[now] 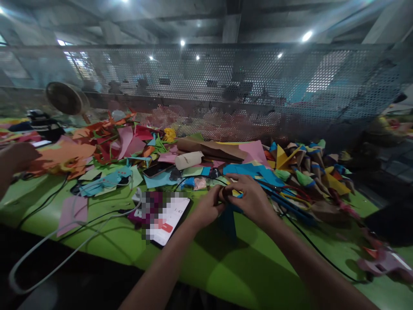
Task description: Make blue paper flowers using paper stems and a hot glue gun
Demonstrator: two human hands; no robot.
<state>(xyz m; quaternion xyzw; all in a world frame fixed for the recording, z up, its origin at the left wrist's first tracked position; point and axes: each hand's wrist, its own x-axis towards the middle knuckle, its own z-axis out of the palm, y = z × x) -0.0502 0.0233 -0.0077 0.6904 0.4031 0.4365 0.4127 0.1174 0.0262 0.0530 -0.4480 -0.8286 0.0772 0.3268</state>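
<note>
My left hand [206,209] and my right hand [251,197] meet above the green table, fingers closed together in a pinch. Between and below them hangs a piece of blue paper [228,223]. A small dark brown bit shows at the fingertips; the fingers cover most of it, so I cannot tell its kind. Left of my left hand lies a lit phone [172,219] by a purple item [151,206]. Blue paper sheets [248,171] lie just beyond my hands, and scissors with blue handles [292,206] are by my right wrist.
Coloured paper scraps [125,144] heap up at the back left. Folded brown, yellow and green paper pieces [306,161] pile up at right. A white cable [80,245] loops off the table's front edge. Another person's arm [16,161] reaches in at left. A perforated metal screen [200,86] stands behind.
</note>
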